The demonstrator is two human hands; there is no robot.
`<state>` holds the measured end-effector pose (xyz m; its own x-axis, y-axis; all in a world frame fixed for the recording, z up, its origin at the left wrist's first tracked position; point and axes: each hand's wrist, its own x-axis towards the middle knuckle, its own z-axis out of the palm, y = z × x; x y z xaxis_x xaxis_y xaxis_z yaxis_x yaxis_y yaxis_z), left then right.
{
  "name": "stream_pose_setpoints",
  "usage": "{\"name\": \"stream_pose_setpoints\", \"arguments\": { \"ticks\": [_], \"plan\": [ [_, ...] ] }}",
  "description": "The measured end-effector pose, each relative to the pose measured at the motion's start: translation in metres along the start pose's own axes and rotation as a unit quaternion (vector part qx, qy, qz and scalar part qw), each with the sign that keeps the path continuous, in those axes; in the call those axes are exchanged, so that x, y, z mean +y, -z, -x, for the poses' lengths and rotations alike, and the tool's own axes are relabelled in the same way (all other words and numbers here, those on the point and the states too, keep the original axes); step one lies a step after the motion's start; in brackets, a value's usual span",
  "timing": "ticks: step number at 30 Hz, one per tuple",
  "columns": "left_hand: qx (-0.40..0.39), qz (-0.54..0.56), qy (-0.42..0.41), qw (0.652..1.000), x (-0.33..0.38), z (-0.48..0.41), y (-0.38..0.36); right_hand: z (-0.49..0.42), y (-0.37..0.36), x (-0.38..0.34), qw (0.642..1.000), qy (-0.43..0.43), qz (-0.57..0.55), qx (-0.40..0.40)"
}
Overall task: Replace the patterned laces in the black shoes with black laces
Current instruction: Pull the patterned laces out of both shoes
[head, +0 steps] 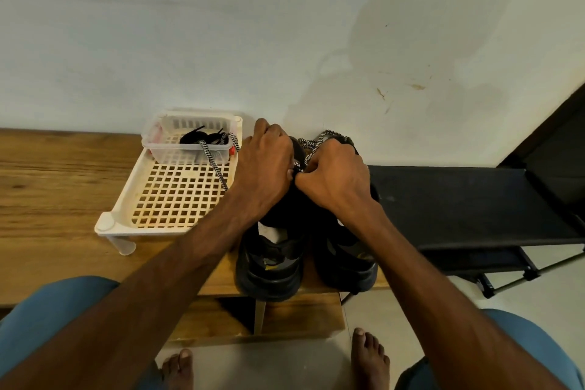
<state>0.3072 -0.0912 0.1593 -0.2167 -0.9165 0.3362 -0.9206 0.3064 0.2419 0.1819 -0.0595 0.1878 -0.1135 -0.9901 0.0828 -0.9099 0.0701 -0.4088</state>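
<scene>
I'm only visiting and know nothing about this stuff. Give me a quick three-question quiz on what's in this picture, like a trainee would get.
1. True or false: the left hand and right hand both pinch the patterned lace on the black shoes.
2. The black laces lie: A) in the small clear basket; B) on the floor; C) on the black rack.
3. Fill in: the shoes stand on a wooden ____.
Key: 1 true; 2 A; 3 bench.
</scene>
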Motion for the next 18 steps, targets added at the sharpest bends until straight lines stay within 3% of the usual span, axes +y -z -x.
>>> {"name": "stream_pose_setpoints", "arguments": {
  "ticks": [12,16,18],
  "plan": [
    [0.049,0.181,0.099,0.977,-0.011,0.001,-0.002,0.0,0.0,0.0,0.999,-0.031,-0.023,0.011],
    [0.0,0.326,0.202,0.924,-0.024,-0.006,-0.004,0.0,-0.004,0.002,0.999,-0.023,-0.02,0.017],
    [-0.023,0.359,0.202,0.911,-0.023,-0.006,0.0,0.0,-0.006,0.004,0.999,-0.018,-0.024,0.016]
  ]
}}
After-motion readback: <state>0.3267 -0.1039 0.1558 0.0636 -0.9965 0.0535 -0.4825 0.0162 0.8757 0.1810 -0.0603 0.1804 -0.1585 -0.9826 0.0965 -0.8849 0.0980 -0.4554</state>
